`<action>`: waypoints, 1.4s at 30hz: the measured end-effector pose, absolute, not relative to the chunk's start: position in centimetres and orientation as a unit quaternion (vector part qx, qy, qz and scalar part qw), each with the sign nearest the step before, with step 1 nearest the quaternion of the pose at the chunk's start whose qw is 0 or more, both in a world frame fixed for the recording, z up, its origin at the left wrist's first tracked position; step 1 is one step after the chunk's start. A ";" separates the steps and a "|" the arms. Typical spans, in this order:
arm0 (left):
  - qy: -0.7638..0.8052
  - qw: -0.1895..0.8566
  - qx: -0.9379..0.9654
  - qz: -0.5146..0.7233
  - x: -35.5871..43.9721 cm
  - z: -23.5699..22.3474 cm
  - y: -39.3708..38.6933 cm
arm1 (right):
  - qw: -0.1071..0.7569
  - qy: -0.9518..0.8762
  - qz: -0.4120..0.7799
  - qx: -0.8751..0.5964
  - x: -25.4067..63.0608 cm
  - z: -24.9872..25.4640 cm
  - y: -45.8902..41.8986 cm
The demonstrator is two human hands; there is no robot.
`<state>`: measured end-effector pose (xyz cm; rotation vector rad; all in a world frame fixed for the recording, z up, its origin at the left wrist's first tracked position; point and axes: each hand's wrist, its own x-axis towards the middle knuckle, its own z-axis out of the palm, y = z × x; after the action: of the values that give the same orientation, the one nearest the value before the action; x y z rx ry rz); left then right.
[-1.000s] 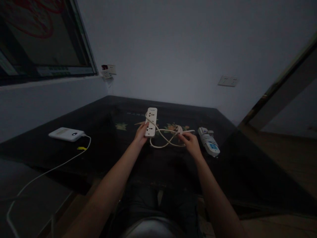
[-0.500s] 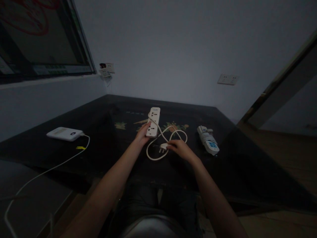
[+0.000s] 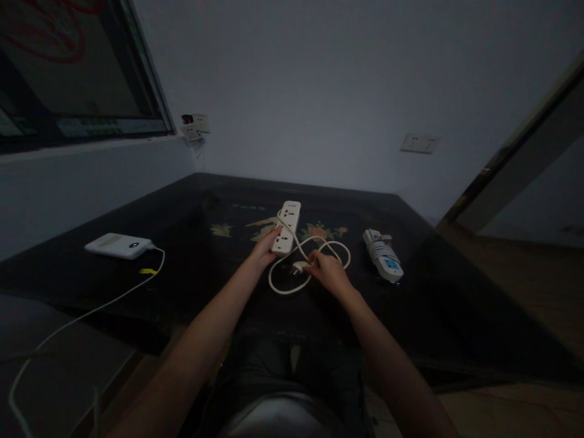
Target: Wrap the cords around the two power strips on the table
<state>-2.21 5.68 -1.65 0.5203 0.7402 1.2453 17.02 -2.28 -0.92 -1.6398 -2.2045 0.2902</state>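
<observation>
A white power strip (image 3: 286, 229) is tilted slightly over the dark table, with my left hand (image 3: 266, 245) closed on its left side near the lower end. Its white cord (image 3: 283, 292) crosses over the strip and lies in loose loops to the right and below. My right hand (image 3: 326, 270) pinches the cord's end just behind the plug (image 3: 299, 267), whose prongs point left toward me. Some of the cord passes under or behind the right fingers, so how many strands they hold is hidden.
On the right lies a second power strip (image 3: 384, 255) with its grey cord wound round it. A white power bank (image 3: 119, 246) with a cable rests at the left of the black table (image 3: 219, 286). Wall sockets (image 3: 420, 143) are on the wall behind.
The power strip has shifted slightly to the right with my left hand. My right hand has turned the plug, and the cord loops have spread a little to the right.
</observation>
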 end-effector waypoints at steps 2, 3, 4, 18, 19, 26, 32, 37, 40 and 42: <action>0.343 0.716 0.234 0.562 -2.1 -1.4 5.4 | 0.188 -0.769 0.105 -0.603 16.9 -0.9 -2.3; 0.347 0.716 0.235 0.558 -2.0 -1.3 5.3 | 0.186 -0.761 0.107 -0.612 16.9 -0.8 -2.3; 0.350 0.719 0.237 0.552 -2.0 -1.1 5.1 | 0.183 -0.754 0.107 -0.622 16.8 -0.8 -2.4; 0.323 0.748 0.258 0.520 -1.7 -0.1 4.1 | 0.229 -0.739 0.076 -0.629 16.3 -0.9 -2.8; 0.324 0.747 0.259 0.520 -1.6 0.0 4.1 | 0.228 -0.739 0.072 -0.629 16.3 -0.9 -2.9; 0.322 0.759 0.269 0.498 -1.1 0.6 3.4 | 0.165 -0.737 0.001 -0.655 15.7 -0.4 -3.5; 0.301 0.773 0.265 0.491 -0.6 0.6 3.0 | 0.160 -0.753 -0.119 -0.628 15.7 -0.2 -3.3; 0.295 0.769 0.273 0.497 -0.8 0.3 3.2 | 0.164 -0.797 -0.141 -0.563 16.6 -0.2 -1.9; 0.291 0.768 0.278 0.498 -1.0 0.0 3.5 | 0.127 -0.820 -0.096 -0.550 16.9 -0.1 -1.2; 0.295 0.765 0.282 0.499 -1.1 -0.2 3.6 | 0.105 -0.822 -0.064 -0.555 16.8 0.0 -0.9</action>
<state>-1.11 3.63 -0.22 0.6125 0.6406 1.0835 16.80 -0.88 -0.01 -1.6372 -2.4240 -0.1891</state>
